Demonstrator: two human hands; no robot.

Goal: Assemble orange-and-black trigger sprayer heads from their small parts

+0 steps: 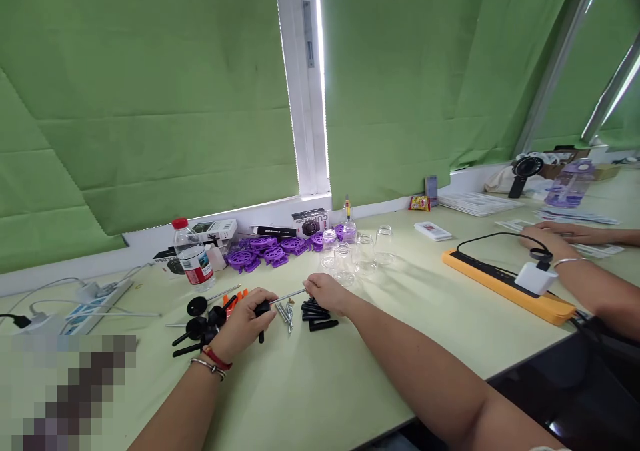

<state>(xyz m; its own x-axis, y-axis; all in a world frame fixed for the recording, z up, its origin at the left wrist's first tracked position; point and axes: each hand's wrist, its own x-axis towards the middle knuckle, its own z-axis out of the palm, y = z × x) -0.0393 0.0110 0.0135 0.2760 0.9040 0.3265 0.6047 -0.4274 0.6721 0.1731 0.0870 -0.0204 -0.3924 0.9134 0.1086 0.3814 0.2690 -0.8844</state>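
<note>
While both hands [287, 307] pinch a metal rod [287, 297], clear jars [356, 251] empty, bottle [193, 254] capped.

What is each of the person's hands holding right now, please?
Left hand: closed on a black part fitted to a metal rod.
Right hand: fingertips pinching the rod's other end.

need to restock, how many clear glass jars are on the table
5 clear glass jars, clustered mid-table behind the right hand, beside the purple parts. Overlapping glass may hide another.
</note>
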